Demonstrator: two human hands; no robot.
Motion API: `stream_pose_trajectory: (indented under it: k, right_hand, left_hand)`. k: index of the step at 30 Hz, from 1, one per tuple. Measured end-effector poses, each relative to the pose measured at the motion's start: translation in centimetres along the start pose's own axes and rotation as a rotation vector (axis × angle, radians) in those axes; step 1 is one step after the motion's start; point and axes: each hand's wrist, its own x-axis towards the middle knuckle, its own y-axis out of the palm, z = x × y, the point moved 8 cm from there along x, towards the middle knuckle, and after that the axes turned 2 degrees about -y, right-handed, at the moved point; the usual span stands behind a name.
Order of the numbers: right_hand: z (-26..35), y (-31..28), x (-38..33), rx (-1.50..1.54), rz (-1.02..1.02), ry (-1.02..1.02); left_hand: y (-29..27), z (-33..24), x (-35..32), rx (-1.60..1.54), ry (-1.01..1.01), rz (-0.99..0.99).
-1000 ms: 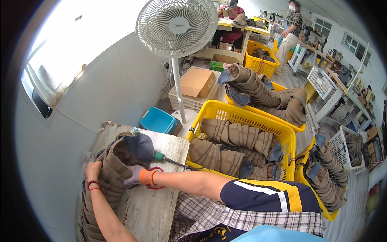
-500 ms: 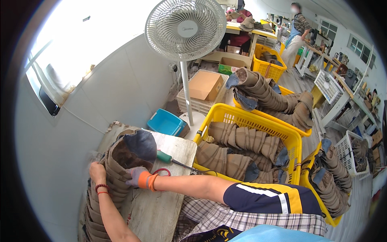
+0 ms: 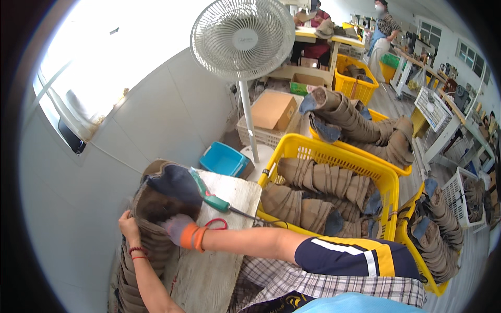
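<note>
A tall stack of nested brown boot uppers [image 3: 136, 284] with fleecy lining stands along the left side of a worn wooden board. The top boot upper [image 3: 156, 201] faces me with its dark opening and a blue-grey patch. My bare left hand [image 3: 128, 227], with red bracelets at the wrist, is closed on its left edge. My right hand [image 3: 182, 232], in a grey and orange glove, holds the near right rim, its fingertips partly blurred. Beside the upper lie a green-handled corded tool [image 3: 215, 202] and scissors with a red handle [image 3: 217, 224].
The wooden board [image 3: 203, 274] is in front of me. A white standing fan [image 3: 250, 120], a blue bin [image 3: 224, 159] and yellow crates [image 3: 334, 146] filled with boot uppers stand beyond and to the right. A white wall [image 3: 68, 208] is close on the left. Two people are farther back.
The top boot upper has shifted and its opening shows more toward me; both hands moved with it. More of the green tool is uncovered. The whole view has shifted slightly.
</note>
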Motion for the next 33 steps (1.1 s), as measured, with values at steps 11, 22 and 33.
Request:
stream_pose_trajectory:
  k: [11, 22, 33]
  right_hand:
    - [4.0, 1.4, 0.0, -0.222, 0.046, -0.201]
    - [2.9, -9.9, -3.9, 0.126, -0.411, -0.095]
    - [2.5, -9.9, -10.4, 0.846, 0.161, -0.357]
  left_hand:
    - [-0.9, -1.1, -1.4, -0.646, 0.184, 0.038]
    - [-4.2, -13.2, -3.3, -0.749, 0.206, 0.082]
    - [-12.2, -21.6, -20.3, 0.601, -0.071, -0.152]
